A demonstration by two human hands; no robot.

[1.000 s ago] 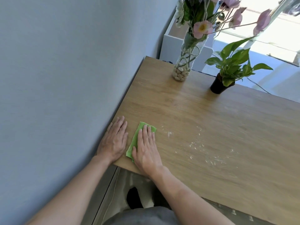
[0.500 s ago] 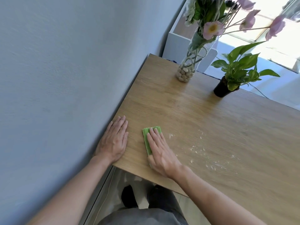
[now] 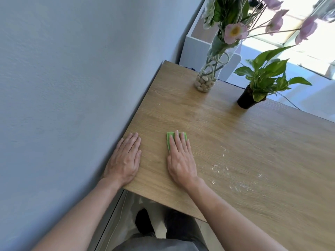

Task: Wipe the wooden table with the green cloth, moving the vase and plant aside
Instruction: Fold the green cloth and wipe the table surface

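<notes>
Here, right hand (image 3: 181, 160) flat on green cloth (image 3: 170, 139), left hand (image 3: 125, 158) spread on wooden table (image 3: 235, 138)

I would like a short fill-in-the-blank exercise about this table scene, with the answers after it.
1. The right hand presses flat on the ____ cloth.
2. The left hand lies flat near the table edge beside the ____.
3. The glass vase holds pale ____ at its bottom.
4. The plant grows in a ____ pot.

Answers: green; wall; pebbles; black
</notes>
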